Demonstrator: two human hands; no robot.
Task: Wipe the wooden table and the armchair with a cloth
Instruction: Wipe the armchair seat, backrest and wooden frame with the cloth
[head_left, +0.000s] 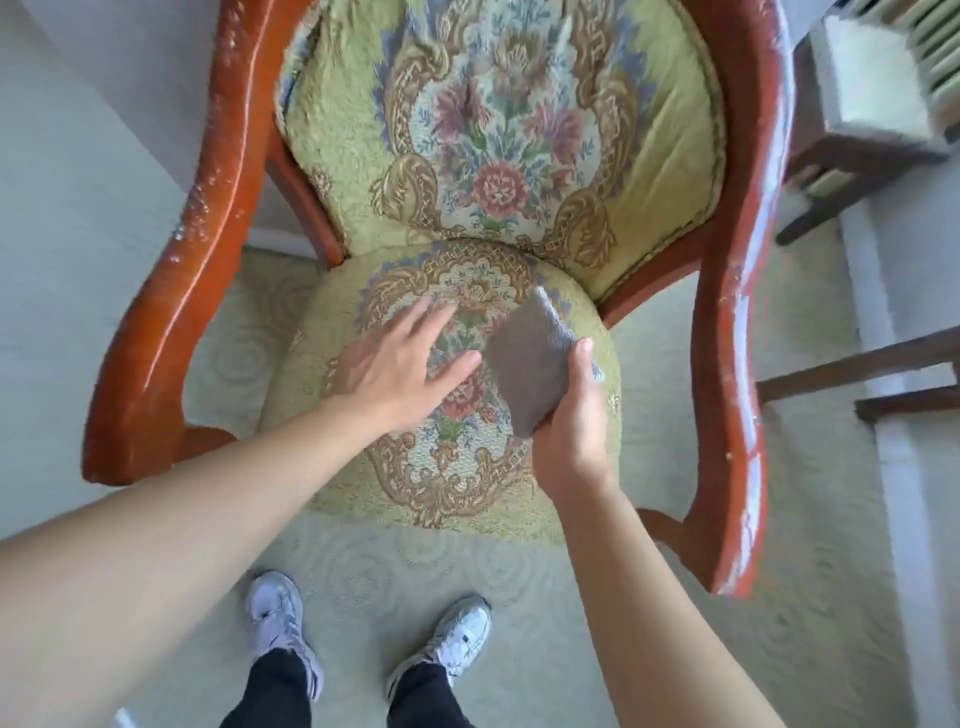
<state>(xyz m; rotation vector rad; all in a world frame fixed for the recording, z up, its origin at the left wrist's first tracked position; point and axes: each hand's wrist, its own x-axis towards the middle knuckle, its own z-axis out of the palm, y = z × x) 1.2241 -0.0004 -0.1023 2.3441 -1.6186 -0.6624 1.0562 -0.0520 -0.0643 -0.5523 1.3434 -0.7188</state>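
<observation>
An armchair (171, 291) with a glossy red-brown wooden frame and green floral upholstery fills the view. My right hand (571, 421) grips a folded grey cloth (524, 358) above the right half of the seat cushion (457, 467). My left hand (400, 364) is spread with straight fingers over the middle of the seat, its fingertips close to the cloth's left edge. It looks blurred, and I cannot tell whether it touches the fabric. The wooden table is not clearly in view.
Pale patterned carpet (415, 571) lies under the chair and my two white sneakers (280, 623). A white wall stands at the left. Dark wooden furniture legs (852, 369) and a shelf with pale boxes (878, 88) sit at the right, beside the right armrest (737, 364).
</observation>
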